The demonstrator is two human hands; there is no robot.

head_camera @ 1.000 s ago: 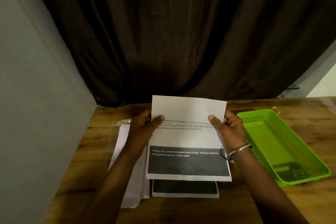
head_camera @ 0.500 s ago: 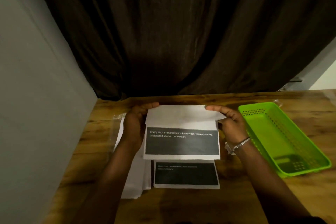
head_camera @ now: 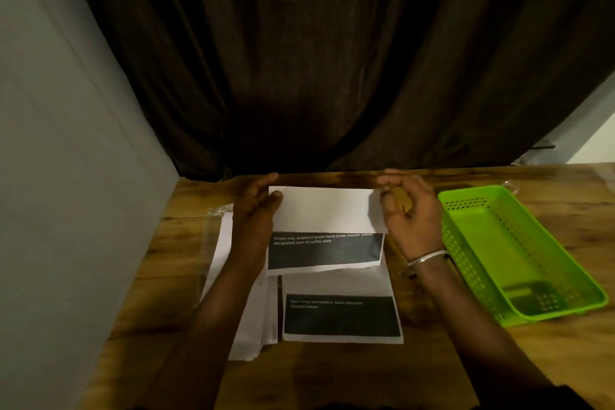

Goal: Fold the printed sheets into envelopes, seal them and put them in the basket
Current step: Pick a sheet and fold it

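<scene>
Printed sheet (head_camera: 327, 230), top portion folded forward, held above the paper stack (head_camera: 342, 316) on the wooden surface (head_camera: 549, 359). Left hand (head_camera: 254, 213) and right hand (head_camera: 411, 213): each grip pinches one upper corner. Green basket (head_camera: 519, 253) lies right.

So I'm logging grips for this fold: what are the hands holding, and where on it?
The printed sheet, folded over: left hand pinches its upper left corner, right hand its upper right edge.
</scene>
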